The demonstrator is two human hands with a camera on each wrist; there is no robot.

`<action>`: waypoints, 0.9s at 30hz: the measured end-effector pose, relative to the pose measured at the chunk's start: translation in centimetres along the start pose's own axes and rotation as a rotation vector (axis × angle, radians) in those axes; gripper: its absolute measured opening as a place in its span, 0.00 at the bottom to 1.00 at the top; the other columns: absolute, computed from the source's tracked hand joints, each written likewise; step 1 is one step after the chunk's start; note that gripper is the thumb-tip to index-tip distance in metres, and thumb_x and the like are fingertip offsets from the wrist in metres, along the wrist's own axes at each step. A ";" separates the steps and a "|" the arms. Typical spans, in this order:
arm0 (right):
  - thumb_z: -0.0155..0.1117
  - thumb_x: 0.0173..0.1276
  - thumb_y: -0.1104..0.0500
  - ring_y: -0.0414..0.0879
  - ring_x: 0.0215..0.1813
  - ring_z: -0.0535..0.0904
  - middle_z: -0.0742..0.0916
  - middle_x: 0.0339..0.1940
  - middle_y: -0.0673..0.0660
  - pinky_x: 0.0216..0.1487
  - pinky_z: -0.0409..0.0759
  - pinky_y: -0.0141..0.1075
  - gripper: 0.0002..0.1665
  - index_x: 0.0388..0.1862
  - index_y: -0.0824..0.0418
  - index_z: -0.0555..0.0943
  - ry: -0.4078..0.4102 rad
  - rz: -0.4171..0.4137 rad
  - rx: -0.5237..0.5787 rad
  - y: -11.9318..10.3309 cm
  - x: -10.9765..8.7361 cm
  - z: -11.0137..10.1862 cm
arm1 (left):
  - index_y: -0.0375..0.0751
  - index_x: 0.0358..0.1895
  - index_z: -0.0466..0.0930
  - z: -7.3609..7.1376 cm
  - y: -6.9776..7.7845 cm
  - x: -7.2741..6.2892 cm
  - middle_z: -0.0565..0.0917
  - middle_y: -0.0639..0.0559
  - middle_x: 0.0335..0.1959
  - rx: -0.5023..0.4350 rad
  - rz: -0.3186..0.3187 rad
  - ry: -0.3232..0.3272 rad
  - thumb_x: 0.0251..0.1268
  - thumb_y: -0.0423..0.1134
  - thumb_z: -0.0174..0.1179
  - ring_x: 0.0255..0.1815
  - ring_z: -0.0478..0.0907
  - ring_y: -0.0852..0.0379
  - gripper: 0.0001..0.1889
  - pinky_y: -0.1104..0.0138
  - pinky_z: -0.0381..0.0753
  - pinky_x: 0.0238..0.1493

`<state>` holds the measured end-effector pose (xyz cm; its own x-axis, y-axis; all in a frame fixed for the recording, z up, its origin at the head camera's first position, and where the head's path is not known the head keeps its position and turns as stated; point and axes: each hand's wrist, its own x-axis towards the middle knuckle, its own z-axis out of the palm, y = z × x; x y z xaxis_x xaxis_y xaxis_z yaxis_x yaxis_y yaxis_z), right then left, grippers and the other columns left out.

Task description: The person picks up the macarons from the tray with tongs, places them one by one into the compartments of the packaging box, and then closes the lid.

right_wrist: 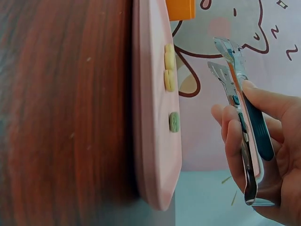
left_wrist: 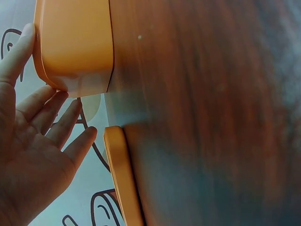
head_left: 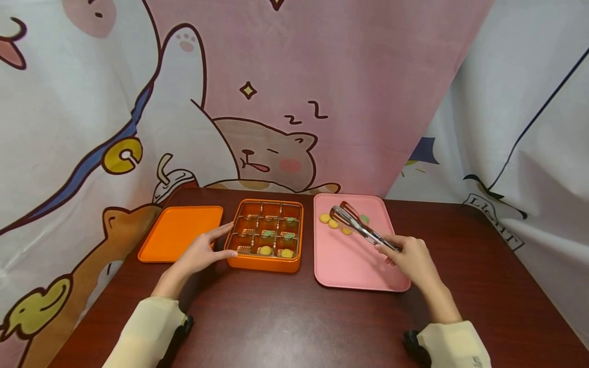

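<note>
An orange box (head_left: 264, 263) with a clear divided insert stands mid-table. Green cookies (head_left: 268, 233) lie in some compartments and yellow cookies (head_left: 265, 250) in two front ones. With fingers extended, my left hand (head_left: 202, 251) touches the box's left side, the thumb at its near-left corner. My right hand (head_left: 411, 258) grips metal tongs (head_left: 368, 234) above a pink tray (head_left: 354, 271). In the right wrist view, the tongs' tips (right_wrist: 228, 49) stand apart with nothing between them. Yellow cookies (head_left: 333, 224) and a green cookie (head_left: 365, 219) lie toward the tray's far end.
Left of the box lies a flat orange lid (head_left: 179, 232), partly behind my left hand. All these things rest on a dark brown table (head_left: 299, 317). A cartoon-printed curtain (head_left: 359, 92) hangs along the table's back and sides.
</note>
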<state>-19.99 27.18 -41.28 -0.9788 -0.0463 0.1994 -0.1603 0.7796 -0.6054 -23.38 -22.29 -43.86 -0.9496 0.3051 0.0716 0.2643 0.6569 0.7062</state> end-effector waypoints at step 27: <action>0.69 0.68 0.56 0.39 0.25 0.78 0.88 0.23 0.54 0.24 0.69 0.29 0.22 0.53 0.72 0.84 -0.029 0.087 -0.063 2.6 -0.6 0.1 | 0.40 0.76 0.63 0.0 0.0 0.1 0.65 0.41 0.77 0.002 -0.001 0.009 0.59 0.47 0.72 0.77 0.60 0.33 0.43 0.36 0.60 0.72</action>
<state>-19.80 29.15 -43.00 -0.9920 0.0059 0.1258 -0.0674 0.8189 -0.5699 -23.44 -22.27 -43.86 -0.9512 0.2987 0.0772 0.2638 0.6582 0.7051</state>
